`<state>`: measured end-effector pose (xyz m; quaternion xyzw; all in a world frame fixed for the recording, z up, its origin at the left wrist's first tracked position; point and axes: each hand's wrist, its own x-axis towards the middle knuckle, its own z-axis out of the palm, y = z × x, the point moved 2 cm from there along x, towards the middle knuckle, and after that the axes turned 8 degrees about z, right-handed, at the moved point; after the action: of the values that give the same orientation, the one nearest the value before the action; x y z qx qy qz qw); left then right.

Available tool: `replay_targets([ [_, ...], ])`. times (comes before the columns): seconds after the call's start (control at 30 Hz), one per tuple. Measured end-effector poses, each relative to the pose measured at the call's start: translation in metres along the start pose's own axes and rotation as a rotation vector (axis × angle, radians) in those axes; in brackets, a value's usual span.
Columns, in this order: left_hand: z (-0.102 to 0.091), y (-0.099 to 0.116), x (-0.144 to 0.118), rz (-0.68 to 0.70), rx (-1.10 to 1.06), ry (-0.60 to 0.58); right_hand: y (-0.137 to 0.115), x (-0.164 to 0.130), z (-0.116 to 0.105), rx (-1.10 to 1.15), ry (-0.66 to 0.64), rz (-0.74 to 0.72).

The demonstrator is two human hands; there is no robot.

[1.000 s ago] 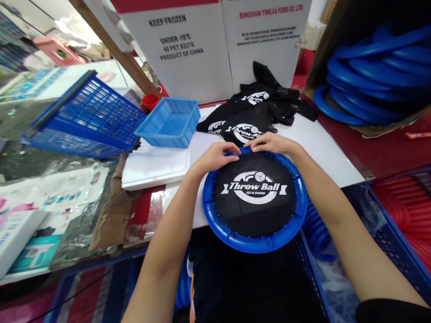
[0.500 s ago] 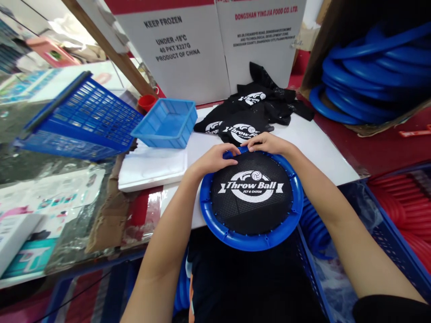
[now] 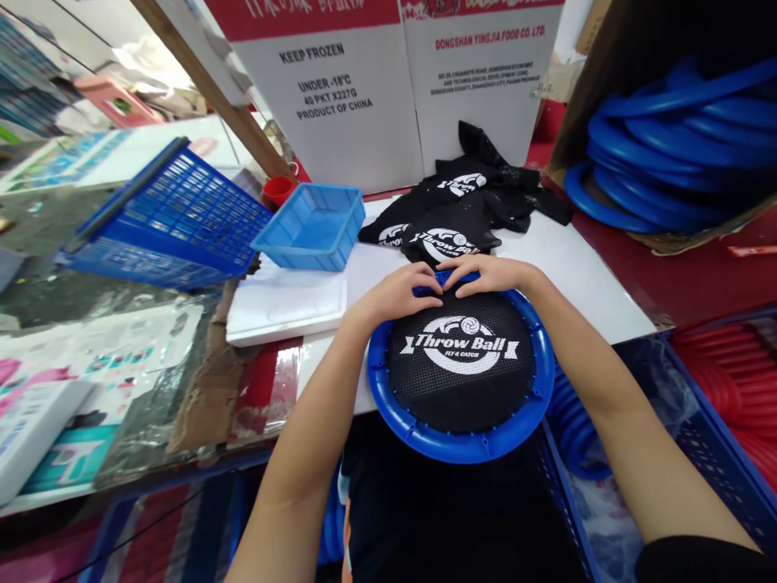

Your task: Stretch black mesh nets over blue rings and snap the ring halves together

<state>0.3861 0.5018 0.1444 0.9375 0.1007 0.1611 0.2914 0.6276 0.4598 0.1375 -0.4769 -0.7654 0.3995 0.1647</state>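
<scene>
A round throw-ball disc, with a blue plastic ring (image 3: pixel 397 417) and black printed mesh (image 3: pixel 455 401) across it, rests partly over the table edge against my lap. At its far rim, my left hand (image 3: pixel 408 291) is closed on the ring, thumb on the mesh side and fingers curled over the edge. Right beside it my right hand (image 3: pixel 482 274) grips the same rim, fingertips pressing mesh and ring together. The two hands nearly touch. Just beyond them lies a pile of black printed mesh pieces (image 3: pixel 467 186).
Left of the pile is a light-blue tray (image 3: pixel 312 257) near a blue basket (image 3: pixel 176 219). A white carton (image 3: pixel 364 138) stands behind. Blue rings (image 3: pixel 655 129) fill a box at right; red rings (image 3: pixel 728 380) sit in a lower crate. A red cup (image 3: pixel 279 190) is behind the tray.
The whole view has shifted slightly, so everything sits a little lower and further right. My right fingers have bent more over the rim, with both hands still at the far edge.
</scene>
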Motion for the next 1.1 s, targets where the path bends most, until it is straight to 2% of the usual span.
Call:
replay_targets([
  [0.23, 0.004, 0.006, 0.000, -0.005, 0.129, -0.028, -0.017, -0.012, 0.006, -0.267, 0.010, 0.044],
  [0.4, 0.009, 0.010, 0.003, -0.016, 0.220, -0.065, -0.027, -0.010, 0.010, -0.301, 0.029, 0.011],
  [0.5, 0.005, 0.006, 0.003, -0.054, 0.119, -0.022, -0.029, -0.006, 0.009, -0.263, 0.062, -0.008],
  [0.63, -0.002, -0.003, 0.003, -0.162, -0.121, 0.122, -0.027, -0.005, 0.003, -0.189, 0.126, 0.004],
  [0.73, -0.001, -0.009, 0.004, -0.250, -0.241, 0.189, -0.022, -0.004, 0.002, -0.146, 0.164, 0.015],
  [0.97, 0.007, -0.017, 0.011, -0.351, -0.235, 0.207, -0.005, 0.010, 0.007, -0.107, 0.230, 0.043],
  [1.1, 0.008, -0.019, 0.015, -0.368, -0.219, 0.192, 0.001, 0.015, 0.007, -0.085, 0.223, 0.039],
])
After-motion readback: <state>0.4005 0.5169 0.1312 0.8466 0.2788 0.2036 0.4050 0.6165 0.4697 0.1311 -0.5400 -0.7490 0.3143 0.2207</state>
